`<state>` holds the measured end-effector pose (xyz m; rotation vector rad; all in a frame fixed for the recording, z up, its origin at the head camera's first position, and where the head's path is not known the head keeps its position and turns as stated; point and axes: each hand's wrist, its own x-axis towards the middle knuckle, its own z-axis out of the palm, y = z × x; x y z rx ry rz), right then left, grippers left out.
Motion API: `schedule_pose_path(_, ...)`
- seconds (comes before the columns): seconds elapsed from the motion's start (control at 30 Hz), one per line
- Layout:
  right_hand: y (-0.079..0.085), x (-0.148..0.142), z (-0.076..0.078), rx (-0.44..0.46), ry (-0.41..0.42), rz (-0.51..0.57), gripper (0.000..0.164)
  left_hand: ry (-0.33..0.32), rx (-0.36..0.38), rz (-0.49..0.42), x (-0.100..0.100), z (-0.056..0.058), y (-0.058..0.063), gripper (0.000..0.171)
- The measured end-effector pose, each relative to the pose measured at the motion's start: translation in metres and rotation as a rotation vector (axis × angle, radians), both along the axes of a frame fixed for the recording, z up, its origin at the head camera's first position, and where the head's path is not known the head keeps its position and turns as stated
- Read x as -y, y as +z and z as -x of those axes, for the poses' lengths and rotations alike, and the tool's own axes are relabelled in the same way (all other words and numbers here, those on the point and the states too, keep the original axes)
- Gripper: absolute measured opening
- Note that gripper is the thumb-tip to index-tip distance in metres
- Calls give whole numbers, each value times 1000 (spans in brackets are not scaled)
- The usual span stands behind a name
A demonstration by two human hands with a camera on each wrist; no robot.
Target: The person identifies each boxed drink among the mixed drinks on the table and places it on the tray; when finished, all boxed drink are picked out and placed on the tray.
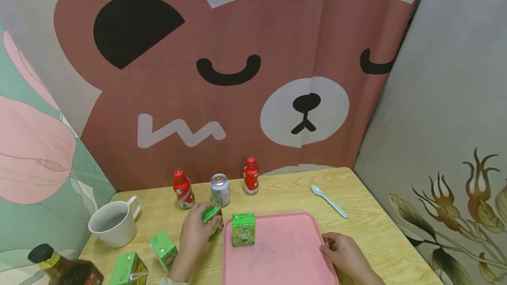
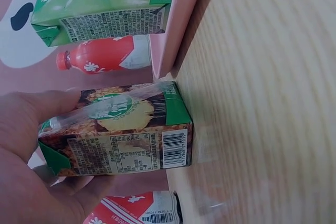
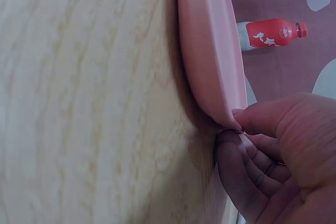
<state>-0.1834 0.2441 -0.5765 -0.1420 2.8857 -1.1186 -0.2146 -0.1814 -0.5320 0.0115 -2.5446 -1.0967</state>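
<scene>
A juice box (image 2: 121,129) with green ends and a brown fruit print is in my left hand (image 1: 199,224). Thumb and fingers grip its upper end, and its base is at the table, left of the pink tray (image 1: 285,254). On the tray's left part stands a green juice box (image 1: 243,231), upright. At the opposite side, my right hand (image 1: 346,254) pinches the tray's rim between thumb and fingers, as the right wrist view shows. Two more green-topped juice boxes, one (image 1: 163,247) near my left forearm and one (image 1: 129,269) farther left, stand on the table.
Along the back are a red bottle (image 1: 184,190), a silver can (image 1: 220,190) and another red bottle (image 1: 251,177). A light blue spoon (image 1: 329,201) lies at the right. On the left are a white mug (image 1: 115,225) and a dark bottle (image 1: 71,269). A bear-print curtain (image 1: 277,47) hangs behind.
</scene>
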Motion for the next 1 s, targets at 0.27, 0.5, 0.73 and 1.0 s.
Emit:
schedule_pose_path(0.27, 0, 1, 1, 9, -8, -22, 25, 4, -31, 9, 3, -3, 2, 33)
schedule_pose_path(0.5, 0, 0, -1, -26, 9, -27, 26, -11, -103, 14, 4, -4, 26, 29)
schedule_pose_path(0.73, 0, 0, 0, -14, -11, -42, 24, -90, -199, 19, 0, 0, 72, 28)
schedule_pose_path(1.0, 0, 2, -1, -16, -24, -36, 23, -234, -243, 9, -23, 2, 119, 27)
